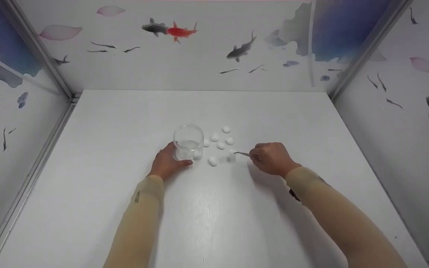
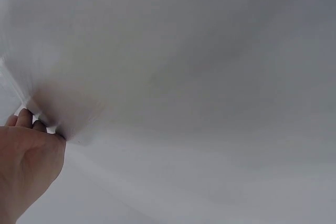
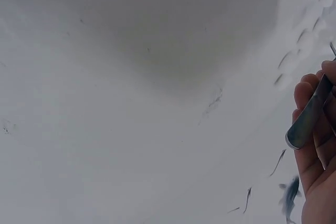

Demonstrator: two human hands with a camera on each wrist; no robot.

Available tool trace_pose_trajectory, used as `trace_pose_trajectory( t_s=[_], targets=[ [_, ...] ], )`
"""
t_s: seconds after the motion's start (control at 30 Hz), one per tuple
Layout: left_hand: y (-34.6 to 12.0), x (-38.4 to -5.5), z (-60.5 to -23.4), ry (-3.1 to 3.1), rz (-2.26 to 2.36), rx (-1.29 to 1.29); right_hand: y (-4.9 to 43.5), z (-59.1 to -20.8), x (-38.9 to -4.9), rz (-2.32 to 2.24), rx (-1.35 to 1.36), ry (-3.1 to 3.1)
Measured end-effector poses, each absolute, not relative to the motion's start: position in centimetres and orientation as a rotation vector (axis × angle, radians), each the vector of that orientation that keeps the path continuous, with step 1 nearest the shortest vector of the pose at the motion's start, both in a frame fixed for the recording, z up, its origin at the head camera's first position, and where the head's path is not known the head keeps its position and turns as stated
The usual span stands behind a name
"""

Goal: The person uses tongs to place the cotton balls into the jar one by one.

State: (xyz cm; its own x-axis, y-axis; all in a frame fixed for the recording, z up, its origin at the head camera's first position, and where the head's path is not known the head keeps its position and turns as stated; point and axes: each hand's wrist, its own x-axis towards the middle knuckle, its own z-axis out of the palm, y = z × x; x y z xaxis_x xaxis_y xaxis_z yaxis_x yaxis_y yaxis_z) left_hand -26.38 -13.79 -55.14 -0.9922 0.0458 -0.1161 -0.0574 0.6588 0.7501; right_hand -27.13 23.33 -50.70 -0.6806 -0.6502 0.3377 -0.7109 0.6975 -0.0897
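Observation:
Around the lower side of a clear round jar [image 1: 188, 134], my left hand [image 1: 168, 162] curls its fingers and thumb; a white ball [image 1: 197, 155] shows through the glass. My right hand [image 1: 272, 158] grips a pair of metal tweezers [image 1: 245, 154], whose bent tip points left. At that tip is a white cotton ball [image 1: 231, 151], above a small shadow on the table. In the right wrist view the broad rounded end of the tweezers [image 3: 305, 124] sticks out of the fingers. The left wrist view catches only part of my left hand [image 2: 31, 156].
Several cotton balls [image 1: 221, 145] lie scattered on the white table [image 1: 207, 212] between jar and tweezers, with one cotton ball [image 1: 212, 161] nearer to me. White panels printed with fish [image 1: 240, 48] enclose the table at the back and both sides.

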Motion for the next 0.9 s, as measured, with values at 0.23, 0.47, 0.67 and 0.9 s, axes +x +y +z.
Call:
trace_pose_trajectory(
  t_s=[0.23, 0.47, 0.67, 0.9],
  targets=[
    [-13.7, -26.4, -55.0, 2.734, 1.251, -0.025, 22.7, -49.2, -27.8, 0.307, 1.073, -2.595],
    [-13.8, -26.5, -55.3, 2.736, 1.234, -0.054, 20.1, -46.6, -29.6, 0.268, 1.105, -2.504],
    [-13.8, -26.6, -55.5, 2.743, 1.245, -0.054, 16.1, -44.2, -30.4, 0.270, 1.132, -2.475],
    [-13.7, -26.7, -55.2, 2.746, 1.257, -0.054, 12.7, -43.8, -30.7, 0.264, 1.189, -2.476]
  ],
)
